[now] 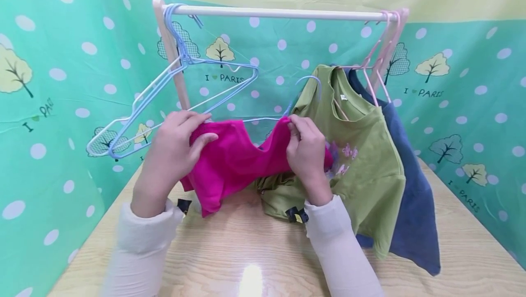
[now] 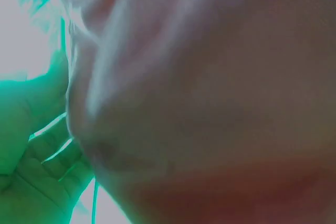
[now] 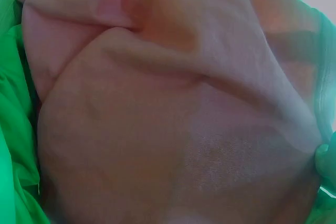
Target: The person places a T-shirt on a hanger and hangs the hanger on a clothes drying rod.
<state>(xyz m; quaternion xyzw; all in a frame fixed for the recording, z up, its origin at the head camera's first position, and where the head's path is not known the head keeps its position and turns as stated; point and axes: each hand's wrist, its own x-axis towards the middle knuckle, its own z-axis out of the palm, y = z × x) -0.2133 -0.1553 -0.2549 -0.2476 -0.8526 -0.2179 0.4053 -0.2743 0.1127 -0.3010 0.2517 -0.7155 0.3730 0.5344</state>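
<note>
A bright magenta shirt (image 1: 234, 155) is spread between the two hands above the table in the head view. My left hand (image 1: 174, 144) holds its left shoulder, fingers over the top edge and thumb in front. At the other shoulder, beside the neckline, my right hand (image 1: 306, 148) pinches the cloth. A light blue hanger (image 1: 263, 119) runs behind the neckline, its hook rising above the right hand; the shirt hides its lower part. Cloth fills most of both wrist views, with left-hand fingers (image 2: 52, 166) at the edge of the left one.
A white rail (image 1: 279, 12) on wooden posts spans the back. Several empty blue and white hangers (image 1: 135, 114) hang at its left end. On pink hangers (image 1: 370, 69) at the right hang a green shirt (image 1: 365, 151) and a dark blue garment (image 1: 415, 205). Below is a wooden table (image 1: 230, 251).
</note>
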